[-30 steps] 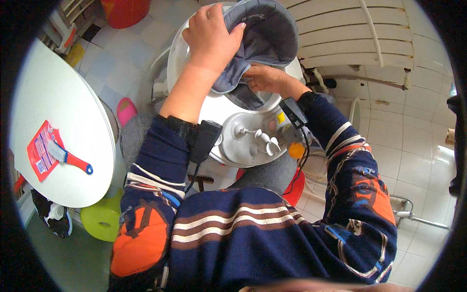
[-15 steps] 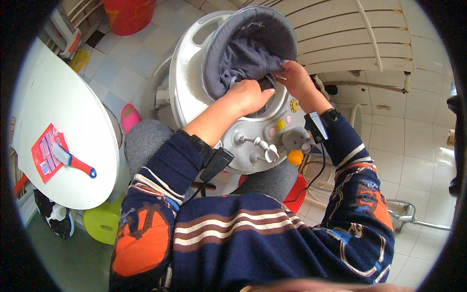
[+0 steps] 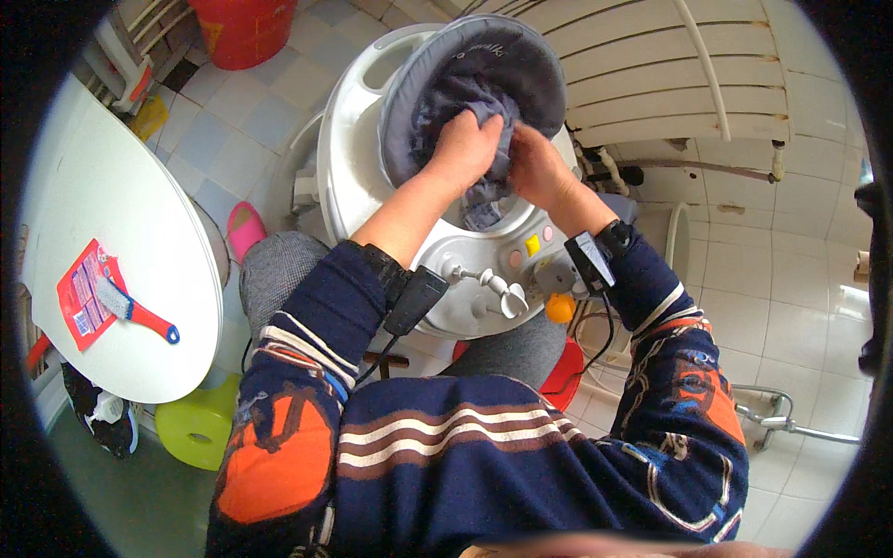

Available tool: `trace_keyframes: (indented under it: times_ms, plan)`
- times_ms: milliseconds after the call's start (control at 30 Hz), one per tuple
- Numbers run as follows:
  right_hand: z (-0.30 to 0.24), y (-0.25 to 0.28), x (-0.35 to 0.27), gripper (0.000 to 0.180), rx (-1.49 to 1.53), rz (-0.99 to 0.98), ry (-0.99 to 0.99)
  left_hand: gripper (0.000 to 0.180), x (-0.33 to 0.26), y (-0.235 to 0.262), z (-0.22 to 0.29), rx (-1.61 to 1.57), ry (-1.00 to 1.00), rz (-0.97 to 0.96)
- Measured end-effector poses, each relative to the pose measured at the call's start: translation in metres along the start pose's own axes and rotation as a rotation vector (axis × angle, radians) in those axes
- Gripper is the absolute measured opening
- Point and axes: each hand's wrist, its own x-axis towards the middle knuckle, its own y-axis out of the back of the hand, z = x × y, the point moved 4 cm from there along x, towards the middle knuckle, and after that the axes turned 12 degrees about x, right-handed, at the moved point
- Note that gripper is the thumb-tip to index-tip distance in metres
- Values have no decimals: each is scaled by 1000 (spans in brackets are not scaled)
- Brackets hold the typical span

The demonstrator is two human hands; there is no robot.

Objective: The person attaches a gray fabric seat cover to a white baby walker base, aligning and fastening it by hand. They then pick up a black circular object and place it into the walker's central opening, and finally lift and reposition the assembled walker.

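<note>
A white and grey baby walker (image 3: 358,139) stands before me, between my knees. Its grey fabric seat (image 3: 488,91) has a padded backrest, and the cloth below it is bunched up and hangs into the opening. My left hand (image 3: 468,151) is closed on the bunched cloth, thumb uppermost. Beside it my right hand (image 3: 539,167) grips the same cloth from the right, its fingertips partly hidden in the folds. On the walker's near tray sit a grey-white toy knob (image 3: 512,299), a yellow button (image 3: 532,245) and an orange ball-like toy (image 3: 560,308).
A round white table (image 3: 177,260) at left bears a red packet (image 3: 82,302) and a scrub brush (image 3: 139,313). Below it is a green stool (image 3: 197,432). A red bucket (image 3: 244,33) stands far left, a white radiator (image 3: 670,65) far right. Pipes run along the tiled wall.
Both hands have gathered the seat cloth into a bunch between them and lifted part of it. My left hand moved up, and my right hand shifted slightly left and down.
</note>
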Motion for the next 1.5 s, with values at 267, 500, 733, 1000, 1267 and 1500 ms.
trace_keyframes:
  times_ms: [267, 500, 733, 1000, 1267, 1500]
  plan:
    - [-17, -43, 33, 71, -916, -55, -98, 32, -34, -19, 4, 867, -383, -204]
    - [-24, -37, 70, 46, -1409, 138, 392, 33, -52, -14, 13, 903, -559, -204]
    - [-19, -26, 90, 50, -1684, 104, 589, 11, -72, 19, 51, 819, -684, -214]
    - [-16, -12, 97, 38, -1622, 108, 630, 27, -59, 43, 49, 684, -581, -102]
    - [-12, 22, 126, 49, -1291, 75, 464, 33, -43, 61, 48, 630, -487, -10]
    - [5, 21, 84, 77, -209, -183, -230, 32, -37, 84, 53, 706, -403, 145]
